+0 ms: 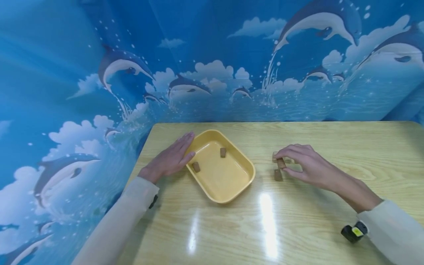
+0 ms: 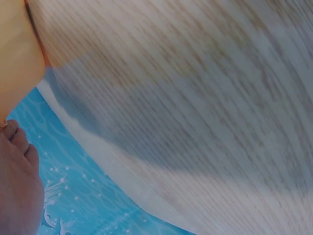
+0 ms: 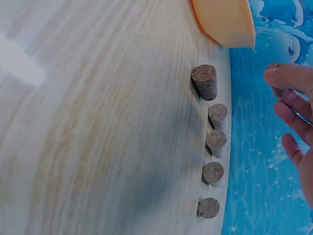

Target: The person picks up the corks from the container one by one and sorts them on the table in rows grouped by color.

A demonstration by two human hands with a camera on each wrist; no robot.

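My right hand (image 1: 306, 163) pinches a cork stopper (image 1: 281, 163) between thumb and fingertips, raised above the table. In the right wrist view, that hand's lower fingers spread apart below the pinched cork. Under and beside the hand stand several more corks in a row, the nearest being a tapered brown cork (image 3: 205, 82). My left hand (image 1: 172, 156) rests against the left side of a yellow plastic basin (image 1: 228, 198), fingers straight along its outside and thumb at the rim. Inside the basin lie two corks, one cork (image 1: 223, 152) near the far end and another cork (image 1: 196, 166) by the left wall.
The wood-grain table (image 1: 212, 232) carries the basin left of the cork row. Behind and to the left hangs a blue curtain (image 1: 198, 44) printed with dolphins. Bright reflections streak the tabletop at the front.
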